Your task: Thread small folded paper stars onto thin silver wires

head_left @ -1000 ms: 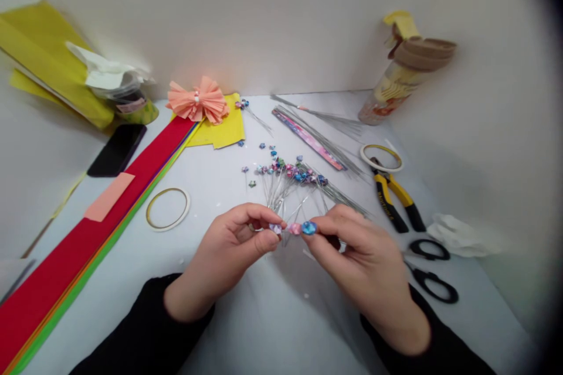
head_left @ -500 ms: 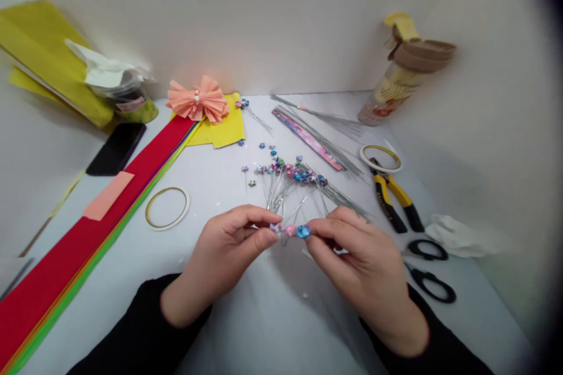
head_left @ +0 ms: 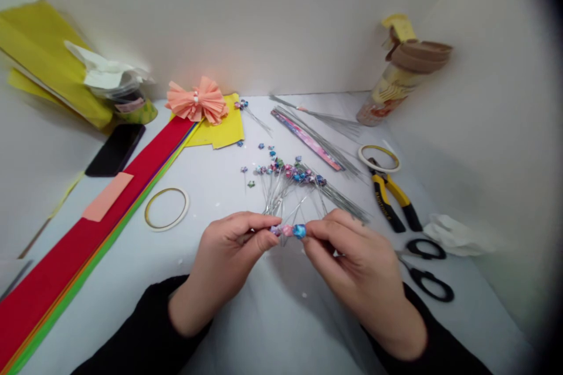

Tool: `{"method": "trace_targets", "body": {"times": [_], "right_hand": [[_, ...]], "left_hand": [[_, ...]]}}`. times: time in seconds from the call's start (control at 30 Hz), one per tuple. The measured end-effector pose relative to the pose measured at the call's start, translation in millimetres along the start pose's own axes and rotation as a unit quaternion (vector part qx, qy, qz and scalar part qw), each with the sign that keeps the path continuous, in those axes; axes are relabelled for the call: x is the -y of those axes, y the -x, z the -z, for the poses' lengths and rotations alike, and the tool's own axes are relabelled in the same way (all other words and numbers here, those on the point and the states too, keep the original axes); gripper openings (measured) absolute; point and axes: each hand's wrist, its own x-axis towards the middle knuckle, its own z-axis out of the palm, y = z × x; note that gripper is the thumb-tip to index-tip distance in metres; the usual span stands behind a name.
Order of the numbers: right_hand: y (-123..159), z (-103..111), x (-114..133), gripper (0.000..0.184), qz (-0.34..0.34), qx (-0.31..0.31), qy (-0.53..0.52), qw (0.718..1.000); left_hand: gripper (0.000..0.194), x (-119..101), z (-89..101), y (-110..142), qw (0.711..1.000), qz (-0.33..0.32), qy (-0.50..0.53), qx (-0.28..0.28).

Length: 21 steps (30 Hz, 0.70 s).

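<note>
Between my two hands is a short row of small folded paper stars. My left hand point(head_left: 235, 258) pinches the purple paper star point(head_left: 275, 229) at the left end with thumb and forefinger. A pink paper star point(head_left: 287, 231) sits in the middle. At the right end, my right hand point(head_left: 354, 266) pinches the blue paper star point(head_left: 299, 231) by its edge. Whether a wire joins the stars is hidden. Just beyond the fingers lies a heap of paper stars on wire stems point(head_left: 288, 171), with a few loose stars beside it.
Tape rolls point(head_left: 167, 209) point(head_left: 379, 158), pliers point(head_left: 393, 196), scissors point(head_left: 433, 269) and crumpled tissue point(head_left: 457, 234) flank my hands. Long coloured paper point(head_left: 88, 258), a peach paper flower point(head_left: 197, 99) and a phone point(head_left: 115, 149) lie left. Wires point(head_left: 325, 129) and a tumbler point(head_left: 398, 82) stand farther back.
The blue star has shifted slightly left, closer to the pink one, and turned a little. My right fingers moved left with it; my left hand stays pinched on the purple star.
</note>
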Motion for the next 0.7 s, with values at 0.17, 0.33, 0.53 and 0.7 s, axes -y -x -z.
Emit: {"method": "trace_targets", "body": {"times": [0.17, 0.33, 0.53, 0.7], "right_hand": [[1.4, -0.6, -0.7, 0.015, 0.0, 0.007, 0.01, 1.0], [0.9, -0.9, -1.7, 0.015, -0.001, 0.007, 0.008, 1.0], [1.6, -2.2, -3.0, 0.014, -0.003, 0.009, 0.008, 1.0], [2.1, -1.6, -2.8, 0.016, -0.001, 0.012, 0.012, 1.0]], "left_hand": [[0.016, 0.4, -0.9, -0.6, 1.0, -0.001, -0.012, 0.003], [0.016, 0.5, -1.0, 1.3, 1.0, 0.01, -0.014, 0.007], [0.014, -1.0, -1.2, 0.6, 0.999, 0.019, -0.023, 0.015], [0.015, -0.5, -1.7, 1.5, 0.999, 0.014, -0.034, 0.017]]}}
